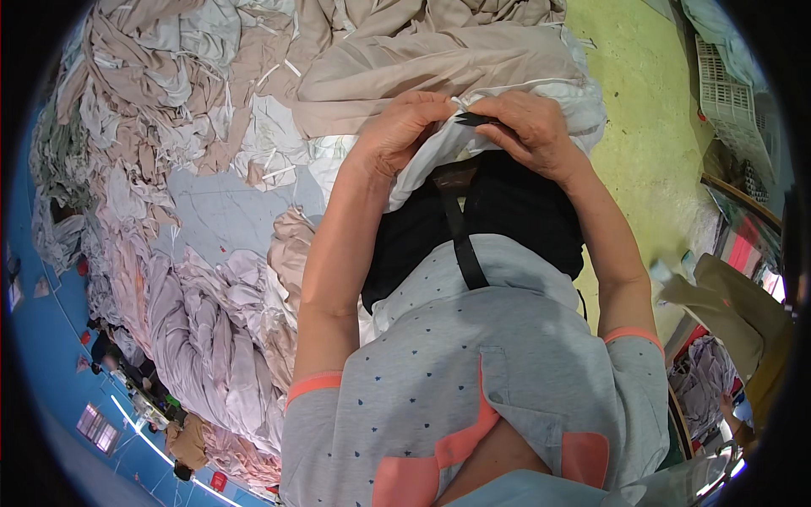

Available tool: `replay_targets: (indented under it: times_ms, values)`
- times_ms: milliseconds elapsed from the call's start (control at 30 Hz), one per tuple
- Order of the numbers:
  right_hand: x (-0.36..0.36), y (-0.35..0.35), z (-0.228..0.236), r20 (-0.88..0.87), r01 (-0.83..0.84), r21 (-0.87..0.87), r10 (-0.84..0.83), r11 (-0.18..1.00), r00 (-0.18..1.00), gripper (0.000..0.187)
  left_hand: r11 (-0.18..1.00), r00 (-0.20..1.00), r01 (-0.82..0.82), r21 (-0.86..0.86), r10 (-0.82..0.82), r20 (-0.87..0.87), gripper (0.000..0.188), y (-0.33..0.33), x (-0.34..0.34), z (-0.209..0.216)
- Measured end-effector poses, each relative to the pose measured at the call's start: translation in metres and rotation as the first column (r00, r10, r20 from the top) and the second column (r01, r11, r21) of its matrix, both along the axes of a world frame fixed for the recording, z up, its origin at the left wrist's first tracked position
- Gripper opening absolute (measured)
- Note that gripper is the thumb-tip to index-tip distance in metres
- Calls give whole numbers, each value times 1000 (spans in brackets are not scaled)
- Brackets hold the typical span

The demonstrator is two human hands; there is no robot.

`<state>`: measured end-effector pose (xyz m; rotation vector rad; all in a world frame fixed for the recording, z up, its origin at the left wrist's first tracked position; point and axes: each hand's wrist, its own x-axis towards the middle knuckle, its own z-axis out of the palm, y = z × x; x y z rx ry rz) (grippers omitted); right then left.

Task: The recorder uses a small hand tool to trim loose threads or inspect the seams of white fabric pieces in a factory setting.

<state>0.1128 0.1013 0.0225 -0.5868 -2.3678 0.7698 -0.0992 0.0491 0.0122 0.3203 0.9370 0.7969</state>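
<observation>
My left hand pinches the edge of a white cloth that lies across my lap. Close beside it, my right hand is closed around a pair of black thread snips, whose dark tips point left toward the pinched edge. The right fingers also rest against the white cloth, and part of the snips is hidden in them. Beyond both hands, a long beige cloth joins or lies against the white one; I cannot tell which.
Heaps of beige and white cloth cover the far left, and pale lilac cloth is piled at the left. A yellow-green floor runs along the right, with a white plastic crate at its far edge. Another person is at the lower left.
</observation>
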Motion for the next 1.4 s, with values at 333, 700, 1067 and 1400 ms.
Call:
replay_targets:
  times_ms: [333, 700, 1067, 1400]
  values:
    - [-1, 0, -2, -2, -9, 15, 9, 1000, 1000, 24, 1000, 998, -13, 12, 13, -66, 11, -1, -1, -1]
    - [0, 0, -3, -17, -8, 1, 8, 1000, 1000, 23, 1000, 999, 8, 15, -7, -49, 15, -1, 1, -1]
    - [3, -4, 10, -43, 180, -382, -212, 906, 976, 36, 996, 992, -88, 27, 90, -84, 14, -3, 0, 14]
    - [5, 30, 32, 64, 158, -587, -149, 794, 987, 15, 830, 777, 401, 387, -84, -624, 11, -20, -47, 55]
